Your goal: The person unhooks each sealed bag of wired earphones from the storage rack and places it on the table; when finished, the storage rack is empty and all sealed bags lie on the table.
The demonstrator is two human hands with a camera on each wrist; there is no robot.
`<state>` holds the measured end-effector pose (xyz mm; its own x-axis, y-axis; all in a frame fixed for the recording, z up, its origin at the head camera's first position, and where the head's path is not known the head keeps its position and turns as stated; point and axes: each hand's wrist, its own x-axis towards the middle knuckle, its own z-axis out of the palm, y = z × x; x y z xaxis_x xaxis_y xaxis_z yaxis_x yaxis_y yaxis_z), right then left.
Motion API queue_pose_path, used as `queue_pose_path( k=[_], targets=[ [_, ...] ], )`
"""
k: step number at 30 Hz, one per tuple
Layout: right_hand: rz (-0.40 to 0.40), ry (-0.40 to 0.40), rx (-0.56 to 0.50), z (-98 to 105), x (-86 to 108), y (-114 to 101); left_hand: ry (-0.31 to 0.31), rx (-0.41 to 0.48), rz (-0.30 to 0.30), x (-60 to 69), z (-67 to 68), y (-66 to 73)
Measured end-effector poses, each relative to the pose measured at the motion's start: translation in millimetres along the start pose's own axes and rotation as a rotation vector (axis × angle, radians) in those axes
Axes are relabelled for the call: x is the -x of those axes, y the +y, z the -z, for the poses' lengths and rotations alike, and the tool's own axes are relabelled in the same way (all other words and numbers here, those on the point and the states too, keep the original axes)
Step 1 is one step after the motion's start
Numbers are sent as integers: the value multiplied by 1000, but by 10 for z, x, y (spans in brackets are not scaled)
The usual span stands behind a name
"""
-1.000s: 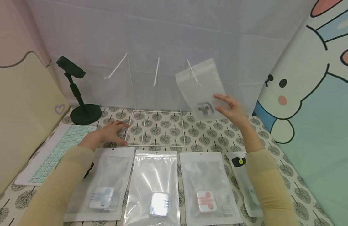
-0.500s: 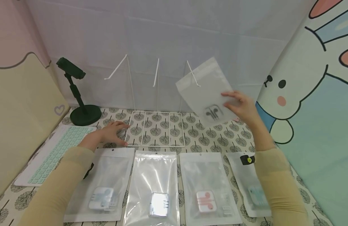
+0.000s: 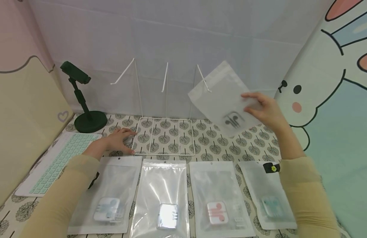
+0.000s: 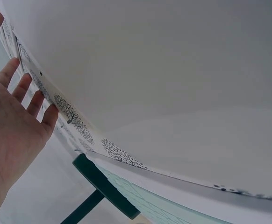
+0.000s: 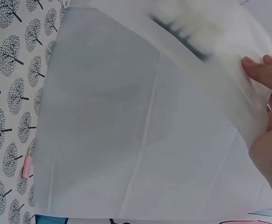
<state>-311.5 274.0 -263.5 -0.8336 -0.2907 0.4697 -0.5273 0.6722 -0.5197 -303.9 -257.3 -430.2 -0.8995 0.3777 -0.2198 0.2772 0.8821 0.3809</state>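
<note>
My right hand (image 3: 266, 109) pinches the right edge of a frosted zip bag (image 3: 213, 91) between thumb and fingers. Dark earphones in a case (image 3: 233, 119) show through its lower part. Across the tilted bag's top runs the right hook (image 3: 203, 77) of a white wire rack (image 3: 164, 154); whether it passes through a hole is too small to tell. My left hand (image 3: 116, 140) rests at the left side of the rack's base, fingers spread. In the left wrist view those fingers (image 4: 21, 86) are nearly straight. The right wrist view shows the thumb (image 5: 262, 73) against the bag's edge.
Several bags lie in a row at the front: far-left bag (image 3: 121, 185), shiny bag (image 3: 153, 181), bag with pink earphones (image 3: 213, 181), bag with teal earphones (image 3: 255, 185). A mint keyboard (image 3: 61, 162) and dark green stand (image 3: 89, 120) are left. Bare hooks include the middle one (image 3: 164, 77).
My right hand has moved right, drawing the bag's lower part to the right, so the bag tilts more. The left hand has stayed in place.
</note>
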Motion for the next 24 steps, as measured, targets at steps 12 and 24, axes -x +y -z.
queue_pose_path(
  k=[12, 24],
  targets=[
    [110, 4, -11, 158, 109, -47, 9, -7, -5, -19, -19, -26],
    [282, -6, -60, 276, 260, -140, 17, -5, -11, -30, -27, -44]
  ],
)
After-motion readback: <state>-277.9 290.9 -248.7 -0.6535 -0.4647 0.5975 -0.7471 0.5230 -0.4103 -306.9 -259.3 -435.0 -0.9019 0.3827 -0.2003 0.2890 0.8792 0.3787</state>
